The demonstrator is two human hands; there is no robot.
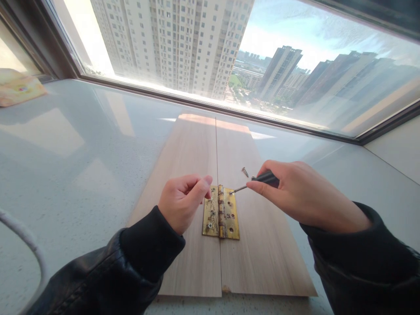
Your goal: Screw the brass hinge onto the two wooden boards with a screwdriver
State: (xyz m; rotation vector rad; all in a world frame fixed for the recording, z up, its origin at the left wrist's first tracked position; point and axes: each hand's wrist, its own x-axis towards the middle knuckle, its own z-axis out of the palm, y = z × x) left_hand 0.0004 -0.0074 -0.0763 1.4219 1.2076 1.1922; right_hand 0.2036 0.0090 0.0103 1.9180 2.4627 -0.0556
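A brass-coloured hinge [222,214] lies spread across the seam between two pale wooden boards [193,262]. Cross-head screws sit in its left leaf; open holes show in the right one. My right hand [298,192] is closed round the dark handle of a screwdriver [267,178], whose tip rests at the top hole of the right leaf. Whether a screw is under the tip is too small to tell. Curled up, my left hand [185,199] hovers over or touches the hinge's upper left edge, and its inside is hidden. Loose screws [245,172] lie on the right board.
The boards rest on a speckled white sill [98,175] under a window [210,94] with a dark frame. A white cable [28,240] curves along the left edge. At the far left stands a pale yellowish object [21,87].
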